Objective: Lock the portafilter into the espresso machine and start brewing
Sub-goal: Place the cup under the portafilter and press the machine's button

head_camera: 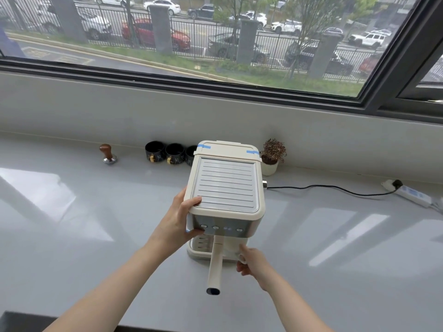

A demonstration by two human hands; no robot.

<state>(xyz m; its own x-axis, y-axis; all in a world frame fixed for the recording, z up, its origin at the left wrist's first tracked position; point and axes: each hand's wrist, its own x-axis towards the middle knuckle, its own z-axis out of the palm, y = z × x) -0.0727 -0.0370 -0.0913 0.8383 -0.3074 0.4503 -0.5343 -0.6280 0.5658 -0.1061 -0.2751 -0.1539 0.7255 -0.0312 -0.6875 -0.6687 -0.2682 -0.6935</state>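
A cream espresso machine (225, 185) stands on the grey counter, its front panel with several round buttons (221, 228) facing me. The portafilter's cream handle (215, 267) sticks straight out toward me from under the panel; its head is hidden beneath the machine. My left hand (182, 219) grips the machine's top left front corner, thumb on the lid. My right hand (251, 261) sits low at the right of the handle and holds a white cup (236, 251) on the drip tray (199, 248).
Behind the machine stand three black cups (167, 153), a wood-handled tamper (107, 153) at the left and a small potted plant (272, 156) at the right. A black cord (330, 188) runs to a power strip (412, 194). A window ledge backs the counter.
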